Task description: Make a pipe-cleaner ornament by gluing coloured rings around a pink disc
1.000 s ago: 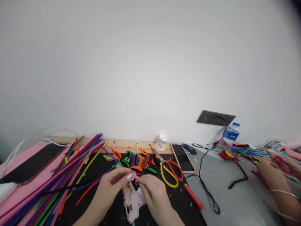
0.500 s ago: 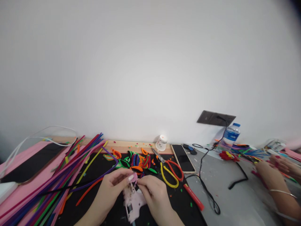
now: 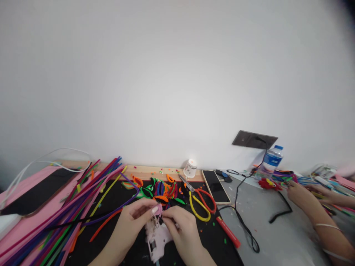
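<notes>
Two bare hands meet above a black mat (image 3: 219,240): the left hand (image 3: 135,218) pinches a small pink loop (image 3: 159,210) between thumb and forefinger, while the right hand (image 3: 181,224) has its fingers bunched just beside it, their grip hidden. A pale pink glue gun (image 3: 157,242) lies just below. The step appears to be fine shaping or joining, calling next for steady fingertips clear of the nozzle.
</notes>
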